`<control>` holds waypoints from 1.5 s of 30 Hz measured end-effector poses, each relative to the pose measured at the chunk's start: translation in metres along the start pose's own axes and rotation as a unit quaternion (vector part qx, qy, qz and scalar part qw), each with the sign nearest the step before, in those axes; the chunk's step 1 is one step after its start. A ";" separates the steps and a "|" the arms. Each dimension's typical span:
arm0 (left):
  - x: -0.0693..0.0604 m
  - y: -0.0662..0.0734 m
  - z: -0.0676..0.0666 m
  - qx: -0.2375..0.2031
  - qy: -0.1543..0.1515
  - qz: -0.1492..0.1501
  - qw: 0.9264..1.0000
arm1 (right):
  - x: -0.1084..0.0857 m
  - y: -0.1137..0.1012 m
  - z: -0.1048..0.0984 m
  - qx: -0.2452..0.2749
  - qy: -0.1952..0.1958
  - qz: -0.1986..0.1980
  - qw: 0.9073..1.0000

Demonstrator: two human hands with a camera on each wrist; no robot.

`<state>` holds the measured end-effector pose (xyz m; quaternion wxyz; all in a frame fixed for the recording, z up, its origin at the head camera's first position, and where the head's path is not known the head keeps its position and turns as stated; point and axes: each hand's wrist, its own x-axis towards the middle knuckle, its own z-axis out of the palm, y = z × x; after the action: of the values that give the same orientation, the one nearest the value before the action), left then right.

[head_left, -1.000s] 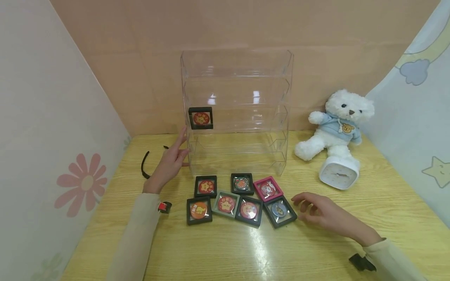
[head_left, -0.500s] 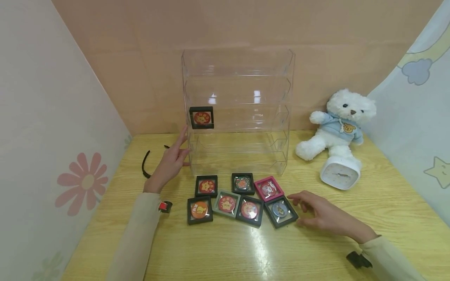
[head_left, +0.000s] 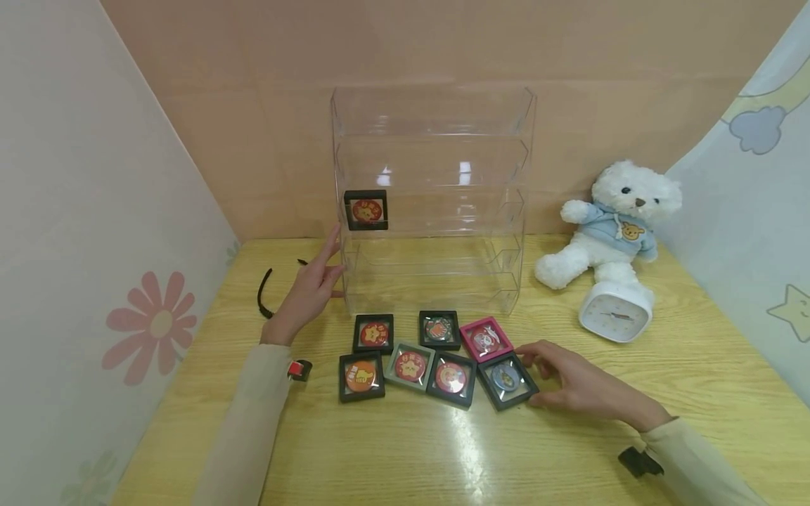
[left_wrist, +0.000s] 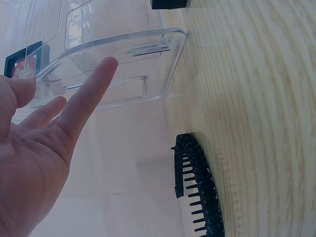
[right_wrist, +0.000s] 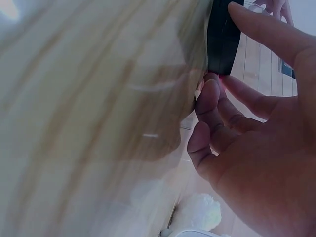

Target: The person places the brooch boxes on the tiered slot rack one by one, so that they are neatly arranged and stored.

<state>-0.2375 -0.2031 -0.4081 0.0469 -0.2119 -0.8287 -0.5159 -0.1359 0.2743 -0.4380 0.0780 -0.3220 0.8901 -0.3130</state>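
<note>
Wood-grain table (head_left: 373,450), backed at 12 o'clock by a peach wall (head_left: 436,42); toy bear (head_left: 610,235) at 2 o'clock, white clock (head_left: 616,313) nearer 3. Clear tiered rack (head_left: 436,211) at 12 o'clock: 1 framed red badge (head_left: 365,210) stands within, 9 o'clock side. Nearer me lie 7 badge frames (head_left: 410,365), the blue-badge frame (head_left: 506,378) at their 4 o'clock. Right hand (head_left: 579,383): part-curled, thumb and forefinger apart at that frame's edges; whether they pinch, I cannot tell. Left hand (head_left: 306,288): fingers extended at the rack's 9 o'clock side, gripping nothing.
</note>
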 end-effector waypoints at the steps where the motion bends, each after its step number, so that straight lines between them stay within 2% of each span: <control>1: 0.000 0.000 0.000 0.000 0.000 -0.001 1.000 | 0.001 0.000 0.000 0.003 -0.002 0.003 1.000; 18: 0.001 0.002 0.000 0.012 0.002 -0.011 1.000 | 0.008 -0.005 0.002 0.035 -0.022 0.027 0.999; 36: 0.000 0.001 0.000 0.007 -0.003 -0.009 1.000 | 0.008 -0.005 0.001 0.040 -0.032 0.036 0.998; 45: 0.001 -0.001 0.000 0.009 -0.002 -0.004 1.000 | 0.008 -0.004 0.001 0.064 -0.033 0.032 0.997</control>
<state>-0.2386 -0.2032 -0.4083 0.0456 -0.2092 -0.8342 -0.5083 -0.1396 0.2663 -0.4358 0.1375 -0.2978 0.8752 -0.3557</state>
